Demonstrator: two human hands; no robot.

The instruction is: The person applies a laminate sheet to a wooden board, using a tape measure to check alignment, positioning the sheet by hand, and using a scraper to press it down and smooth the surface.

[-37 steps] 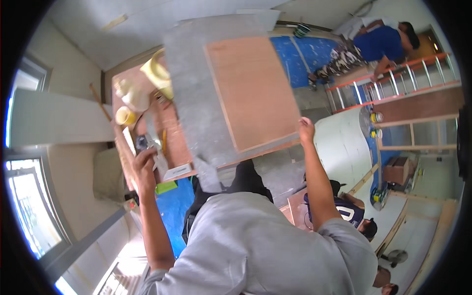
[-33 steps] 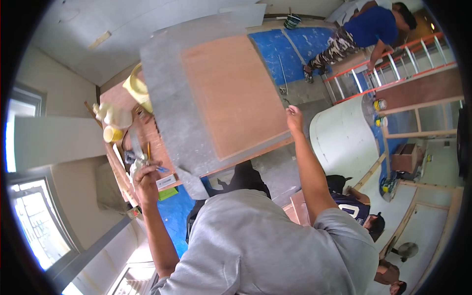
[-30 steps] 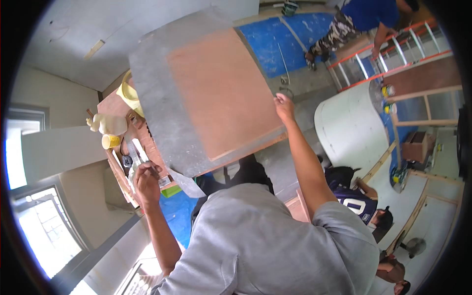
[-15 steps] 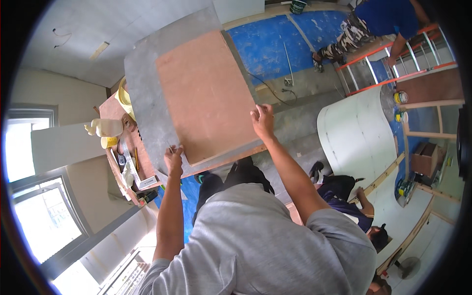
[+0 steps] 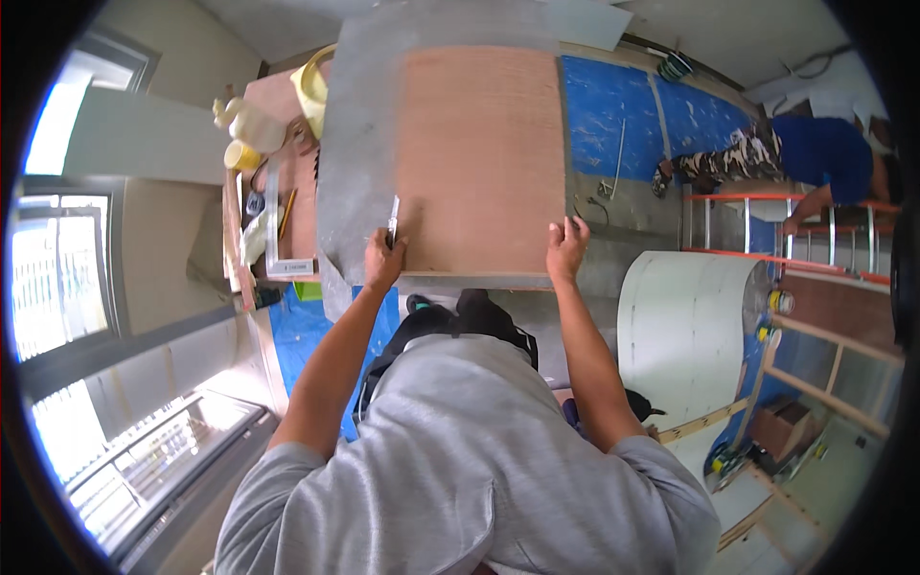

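Observation:
A reddish-brown plywood board (image 5: 479, 144) lies in front of me on a larger grey sheet (image 5: 359, 125) that shows along its left side and beyond its far edge. My left hand (image 5: 385, 261) is closed round a utility knife (image 5: 393, 218), its pale blade pointing away from me. That hand is at the board's near left corner. At the near right corner, my right hand (image 5: 567, 251) has its fingers bent round the board's right edge, thumb on the near side.
Left of the sheet, a workbench (image 5: 305, 216) bears a metal square (image 5: 273, 225), a pencil (image 5: 287, 213), a jug (image 5: 257, 127) and a yellow tub (image 5: 241, 155). To the right stand a curved white panel (image 5: 676, 326) and an orange-sided ladder (image 5: 747, 197); a person in blue (image 5: 819, 153) is beside the ladder.
My view has turned, so the board now appears straight instead of tilted. The knife in my left hand shows more plainly. My right hand stays by the board's right edge, nearer its corner.

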